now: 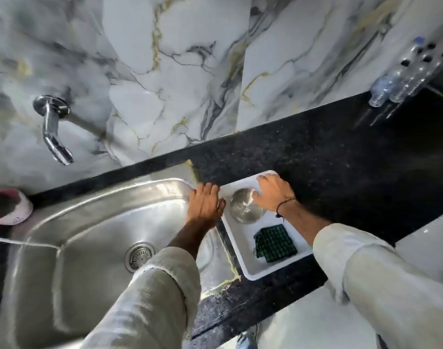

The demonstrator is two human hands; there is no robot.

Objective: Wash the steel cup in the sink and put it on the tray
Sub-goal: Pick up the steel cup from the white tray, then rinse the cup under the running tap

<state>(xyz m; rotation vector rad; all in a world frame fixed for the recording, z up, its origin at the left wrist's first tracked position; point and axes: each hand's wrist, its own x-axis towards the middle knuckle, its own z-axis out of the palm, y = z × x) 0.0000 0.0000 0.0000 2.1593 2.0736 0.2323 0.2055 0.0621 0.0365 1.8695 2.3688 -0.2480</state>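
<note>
Two hands at a white tray (250, 269) beside a steel sink (71, 230).

The steel cup (244, 209) stands in the tray's far end. The right hand (272, 192) grasps its rim; the left hand (205, 205) rests flat, fingers released, on the tray's left edge. A green scrubber (274, 243) lies nearer.

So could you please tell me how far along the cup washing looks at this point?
Near the end or right at the start; one picture cannot say. The steel cup sits in the white tray beside the green scrubber, with the right hand on it. The left hand rests on the dry-looking sink rim; the tap is off.
</note>
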